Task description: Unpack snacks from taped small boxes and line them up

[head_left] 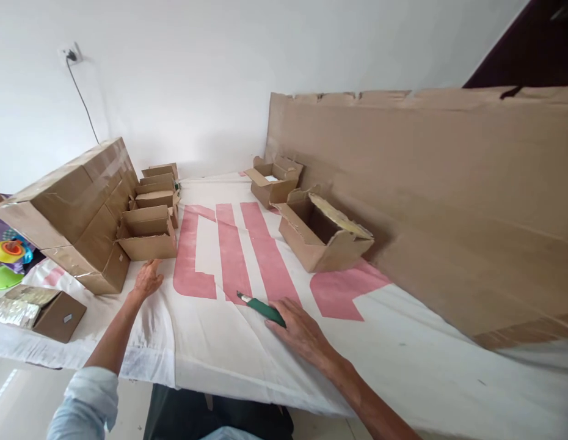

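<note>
My right hand (300, 327) is closed around the green handle of a utility knife (265, 310), held low over the cloth with its blade tip pointing left. My left hand (149, 278) rests on the cloth just in front of an open cardboard box (151, 247); its fingers are slightly apart and hold nothing. Whether they touch that box I cannot tell. Behind it, several more open boxes (156, 197) stand in a row. Right of centre sits a larger open box (314, 241) with raised flaps, and beyond it another open box (275, 183) with something white inside.
Closed, taped boxes (89, 214) are stacked at the left. A taped box (46, 311) lies near the front left edge. A tall cardboard panel (426, 183) bounds the right side. White cloth with red print (211, 342) covers the table. A person with bright toys is partly visible far left.
</note>
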`<state>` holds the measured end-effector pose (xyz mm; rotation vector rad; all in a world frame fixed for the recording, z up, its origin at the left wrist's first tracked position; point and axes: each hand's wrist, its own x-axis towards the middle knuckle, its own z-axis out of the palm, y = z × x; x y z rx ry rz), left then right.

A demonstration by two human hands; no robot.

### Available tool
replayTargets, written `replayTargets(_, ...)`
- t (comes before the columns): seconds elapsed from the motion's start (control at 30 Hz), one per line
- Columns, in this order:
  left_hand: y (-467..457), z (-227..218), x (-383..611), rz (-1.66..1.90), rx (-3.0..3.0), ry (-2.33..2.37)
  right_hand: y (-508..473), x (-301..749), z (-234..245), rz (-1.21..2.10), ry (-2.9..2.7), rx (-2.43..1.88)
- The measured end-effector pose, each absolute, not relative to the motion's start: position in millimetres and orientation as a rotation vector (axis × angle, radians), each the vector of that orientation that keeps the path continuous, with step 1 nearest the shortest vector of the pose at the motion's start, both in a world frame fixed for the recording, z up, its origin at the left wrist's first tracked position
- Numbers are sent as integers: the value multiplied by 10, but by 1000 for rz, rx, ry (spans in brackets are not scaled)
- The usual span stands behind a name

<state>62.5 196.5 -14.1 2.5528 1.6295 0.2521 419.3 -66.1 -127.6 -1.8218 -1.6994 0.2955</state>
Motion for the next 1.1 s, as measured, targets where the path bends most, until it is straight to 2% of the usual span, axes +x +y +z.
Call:
replayTargets(0.37, 2353, -280, 829, 310, 2303, 1666, -451, 4112, -1402, 203, -1597, -1741)
replayTargets(0.57, 1895, -351, 652, 430, 2316, 1597, -389, 4101, -1690, -62, -1590, -1704)
replayTargets(0.7, 1342, -345, 407, 553, 2361, 1522, -403, 4147, -1821, -121, -1617, -1706)
replayTargets(0.83, 809, -156, 23, 745, 2412, 1478, -421, 4155, -1837, -148, -1643, -1714)
replayTargets(0.9, 660, 29, -290, 980, 2436, 1569, -429, 4153, -1828, -162, -1650, -1715)
replayTargets(1.0, 648, 361, -932, 1345, 2274, 1980, -440, 4150, -1807, -133, -1653, -1739)
replayTargets(1.1, 837, 633, -1662, 1491, 1811, 2343, -446, 4139, -1778, -90, -1635, -1775)
